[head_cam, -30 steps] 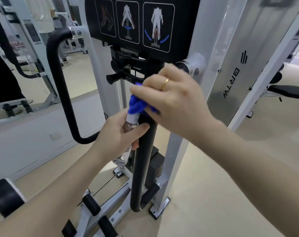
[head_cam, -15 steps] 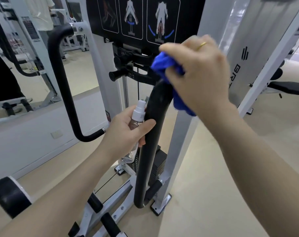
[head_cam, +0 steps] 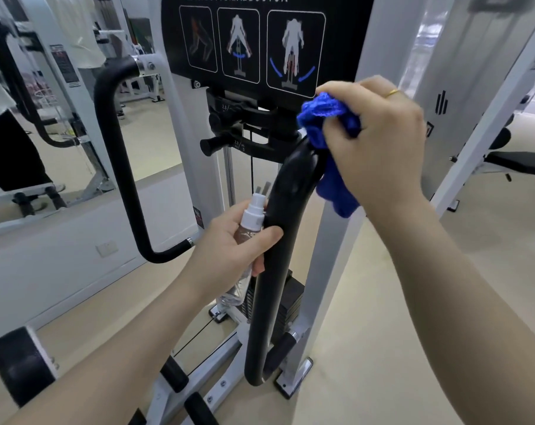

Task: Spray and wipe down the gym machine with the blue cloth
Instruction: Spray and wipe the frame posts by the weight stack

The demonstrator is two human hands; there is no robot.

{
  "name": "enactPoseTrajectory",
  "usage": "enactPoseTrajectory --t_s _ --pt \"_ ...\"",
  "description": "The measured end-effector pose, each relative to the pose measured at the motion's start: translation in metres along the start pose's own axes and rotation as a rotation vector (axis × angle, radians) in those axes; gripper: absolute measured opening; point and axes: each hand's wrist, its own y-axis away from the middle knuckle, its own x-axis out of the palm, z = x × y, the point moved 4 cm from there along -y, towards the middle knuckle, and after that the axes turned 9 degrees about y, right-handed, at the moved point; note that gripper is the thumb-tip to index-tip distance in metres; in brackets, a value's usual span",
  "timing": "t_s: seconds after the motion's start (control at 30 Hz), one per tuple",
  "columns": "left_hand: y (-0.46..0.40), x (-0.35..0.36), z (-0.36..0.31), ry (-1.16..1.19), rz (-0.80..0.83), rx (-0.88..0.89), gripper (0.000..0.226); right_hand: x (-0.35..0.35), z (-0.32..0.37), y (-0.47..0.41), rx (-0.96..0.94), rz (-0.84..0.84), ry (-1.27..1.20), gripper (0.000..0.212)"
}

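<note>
Both hands work at a black padded handle bar (head_cam: 278, 256) on a gym machine. Right hand (head_cam: 379, 142), wearing a gold ring, has its fingers curled around a bunched blue cloth (head_cam: 324, 124), pressing it against the bar's upper bend, just below the black exercise diagram panel (head_cam: 260, 41). Left hand (head_cam: 232, 243) grips a small clear spray bottle (head_cam: 249, 228), white nozzle up, its thumb resting against the bar's left side, lower down.

From the cloth, the bar's long axis runs nearly straight down toward the white base frame (head_cam: 217, 384) on the floor. Most of that length lies below the right hand, so the likely next wipe is a downward stroke, with the left hand and bottle close beside the path.

A second black handle (head_cam: 116, 167) curves at left, and a mirror (head_cam: 45, 118) behind reflects other equipment.
</note>
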Motion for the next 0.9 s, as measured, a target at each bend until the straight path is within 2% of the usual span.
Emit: enactPoseTrajectory --t_s 0.07,0.23,0.37,0.43,0.53,0.6,0.73,0.8,0.9 --pt "0.001 0.000 0.001 0.010 -0.030 0.012 0.006 0.002 0.004 0.008 -0.038 0.017 0.002 0.028" --pt "0.001 0.001 0.003 0.057 -0.088 0.038 0.025 -0.005 0.020 0.034 -0.242 0.034 -0.035 0.021" --pt "0.002 0.001 0.001 0.070 -0.013 0.086 0.020 -0.002 0.034 0.058 -0.482 0.052 0.062 0.013" --pt "0.000 -0.002 0.003 0.099 -0.003 0.054 0.029 -0.004 0.028 0.042 -0.446 0.033 0.049 0.013" --pt "0.000 -0.002 0.006 0.073 0.018 0.020 0.034 -0.007 0.017 0.013 -0.173 0.044 -0.018 0.022" --pt "0.002 -0.002 0.010 0.074 0.013 0.006 0.033 -0.003 0.025 0.017 -0.109 0.076 -0.020 0.022" --pt "0.008 -0.003 0.016 0.169 -0.044 0.039 0.026 0.007 0.061 0.074 -0.378 0.163 0.151 0.005" --pt "0.012 -0.010 0.019 0.223 -0.082 0.037 0.028 0.009 0.067 0.095 -0.494 0.196 0.247 0.007" --pt "0.019 -0.022 0.025 0.263 -0.122 -0.011 0.036 0.002 0.056 0.068 -0.501 0.147 0.295 0.003"
